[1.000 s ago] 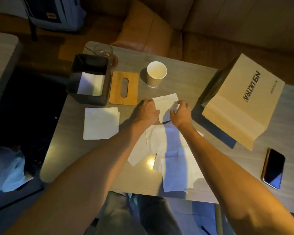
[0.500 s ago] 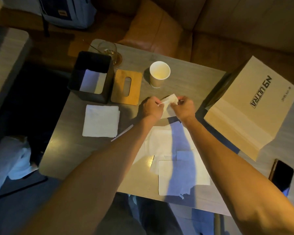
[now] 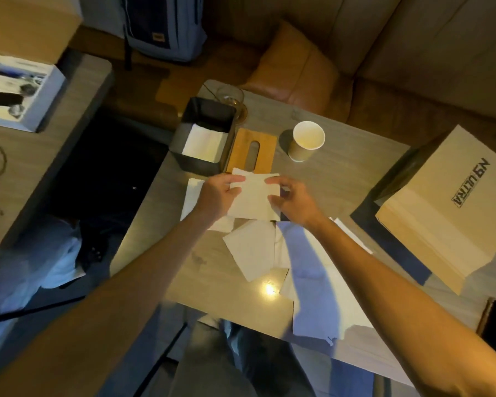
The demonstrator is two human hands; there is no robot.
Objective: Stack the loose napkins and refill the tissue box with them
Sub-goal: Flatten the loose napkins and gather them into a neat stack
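Napkin (image 3: 254,197) edges pinched by left hand (image 3: 216,197), right hand (image 3: 297,203), near tissue box (image 3: 198,165).

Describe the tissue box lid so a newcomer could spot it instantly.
On the grey table, look between the dark open tissue box and the paper cup. The lid lies flat there: the only wooden piece, with an oval slot.

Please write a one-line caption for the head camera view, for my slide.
Left hand and right hand hold a napkin near the open tissue box.
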